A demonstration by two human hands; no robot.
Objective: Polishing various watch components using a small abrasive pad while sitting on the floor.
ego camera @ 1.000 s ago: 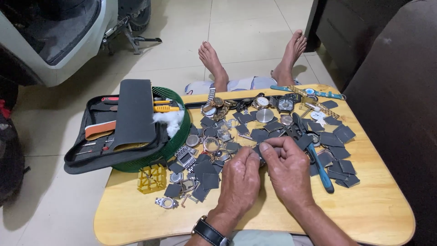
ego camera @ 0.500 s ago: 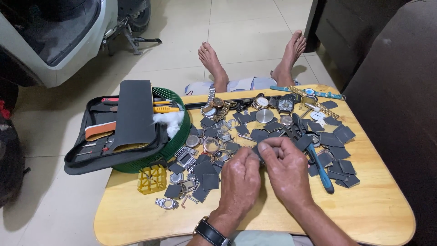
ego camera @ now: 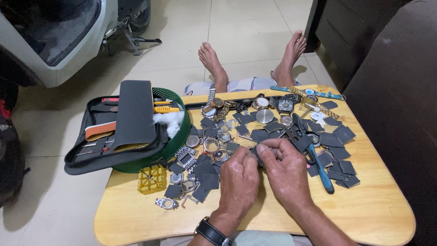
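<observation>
A low wooden table with rounded corners carries everything, standing on a pale tiled floor. Dark grey square pads lie scattered across its middle and right, mixed with loose watch cases. Along the far edge sits a row of wristwatches. On the left, a green mesh basket overhangs the corner, and a small yellow plastic block rests just in front of it. Blue-handled pliers lie to the right.
</observation>
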